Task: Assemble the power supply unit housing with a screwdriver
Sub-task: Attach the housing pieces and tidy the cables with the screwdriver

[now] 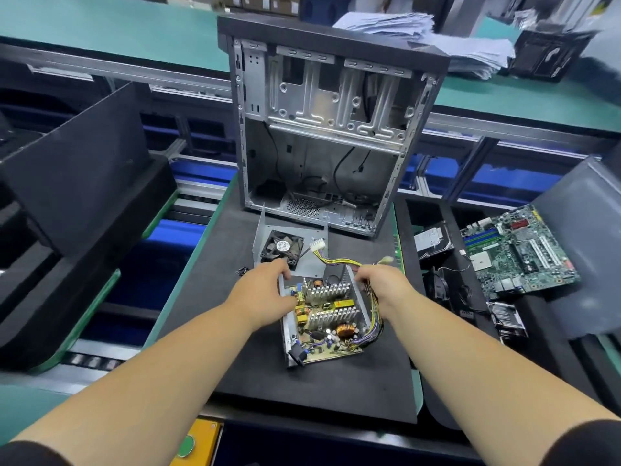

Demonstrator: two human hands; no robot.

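We see two hands at one open supply [324, 317], which lies on the black mat [235, 358] near us, its board bare with two finned heatsinks [327, 292] and one copper coil [346, 330]. Our left hand [265, 290] grips the supply's far left corner, fingers curled over the wall edge. Our right hand [381, 285] holds the far right wall, fingers curled around the bundle of wires [374, 312] that hangs down that side. Just beyond lies one cover [292, 247] carrying one fan [284, 247], with one white plug [317, 244] on it. One empty case [322, 129] stands upright behind. To the right, one motherboard [517, 250] leans in a tray.
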